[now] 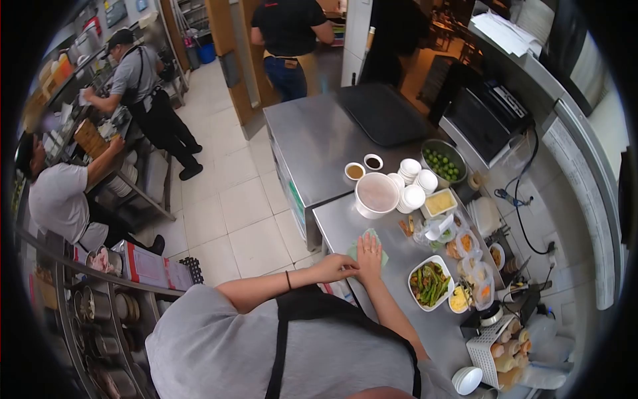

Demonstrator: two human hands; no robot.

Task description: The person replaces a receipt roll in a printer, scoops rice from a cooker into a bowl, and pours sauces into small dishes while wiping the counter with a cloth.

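My right hand lies flat, fingers stretched out, on a pale green cloth at the near edge of the steel counter. My left hand, with a dark band at its wrist, is closed with curled fingers close against the right hand's wrist. Whatever its fingertips may pinch is hidden. Just beyond the cloth stands a white tub with pinkish contents. To the right of my right hand is a white square dish of green peppers or similar vegetables.
Stacked white cups, two sauce cups, a bowl of limes and a tub of grated food stand farther back. Clear containers line the right side. A black tray lies on the far counter. Several people work nearby.
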